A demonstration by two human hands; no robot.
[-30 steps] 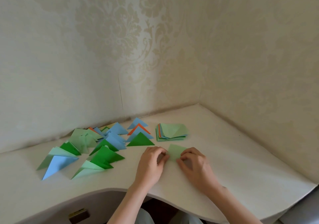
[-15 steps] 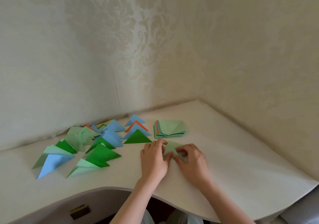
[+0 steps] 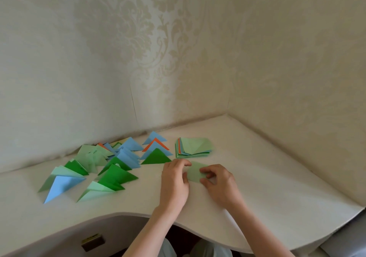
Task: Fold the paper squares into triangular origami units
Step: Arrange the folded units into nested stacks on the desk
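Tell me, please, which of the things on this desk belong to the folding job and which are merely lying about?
Job:
light green paper, pinched by left hand and right hand
stack of paper squares
folded triangles

Lying about:
white desk
brass latch under the desk edge

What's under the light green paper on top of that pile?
Under the top light green sheet of the stack, edges of orange, blue and green sheets peek out at the left. Their faces and number are hidden.
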